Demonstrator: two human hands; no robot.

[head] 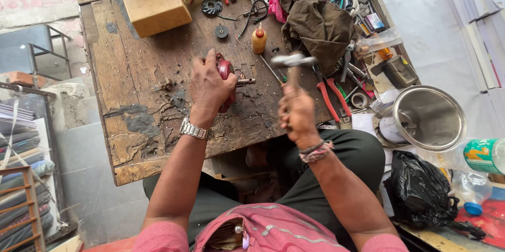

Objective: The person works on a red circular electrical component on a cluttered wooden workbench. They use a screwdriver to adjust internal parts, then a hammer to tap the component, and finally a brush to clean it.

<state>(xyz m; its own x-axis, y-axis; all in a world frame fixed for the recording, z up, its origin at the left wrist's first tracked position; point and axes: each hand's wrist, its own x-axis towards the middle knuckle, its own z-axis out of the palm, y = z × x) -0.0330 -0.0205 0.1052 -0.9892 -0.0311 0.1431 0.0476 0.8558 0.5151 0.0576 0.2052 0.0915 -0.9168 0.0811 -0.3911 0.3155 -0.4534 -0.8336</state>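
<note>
Head view shows the left hand [209, 86] closed over a small red part [226, 73] near the middle of the frame, pressing it down on the worn wooden tabletop [137, 89], it seems so that it cannot slip; a short metal pin [245, 81] sticks out to its right. The right hand [296, 112] is wrapped tight around the handle of a hammer [292, 62], whose blurred head is raised just right of the pin. Red-handled pliers [329, 97] lie beside.
</note>
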